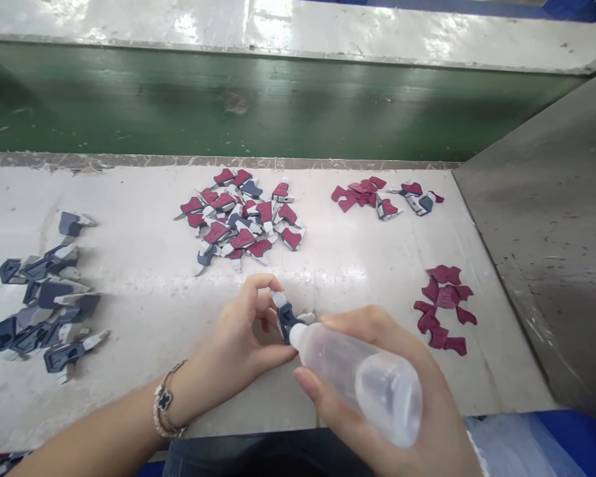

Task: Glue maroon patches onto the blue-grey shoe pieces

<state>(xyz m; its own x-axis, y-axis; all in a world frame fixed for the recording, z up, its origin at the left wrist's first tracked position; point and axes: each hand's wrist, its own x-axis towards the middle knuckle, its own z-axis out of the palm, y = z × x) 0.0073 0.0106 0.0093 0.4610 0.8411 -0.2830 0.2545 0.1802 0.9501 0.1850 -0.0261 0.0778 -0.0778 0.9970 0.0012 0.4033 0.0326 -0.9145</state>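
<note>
The left hand (pixel 228 348) pinches a dark blue and grey part (pixel 285 319) between forefinger and thumb, above the near middle of the white worktop (pixel 367 258). The right hand (pixel 440 397) is wrapped around a translucent bottle (pixel 352 377), which is tilted with its white nozzle (pixel 296 335) at the part's near right side; contact between nozzle and part cannot be confirmed.

Directly beyond the hands lies a pile of red, grey and blue parts (pixel 243 228). A strip of worktop separates this pile from the loose blue and grey parts (pixel 44 291) at left. A second strip, at right of the pile, extends to two groups of red pieces: the far group (pixel 360 193), with a few multicoloured parts beside it, and the near group (pixel 446 298), well apart from the bottle.

Working limits: the green wall (pixel 179 106) bounds the far edge; the grey metal panel (pixel 551 218) slants along the right edge; the near edge runs beneath both forearms.
</note>
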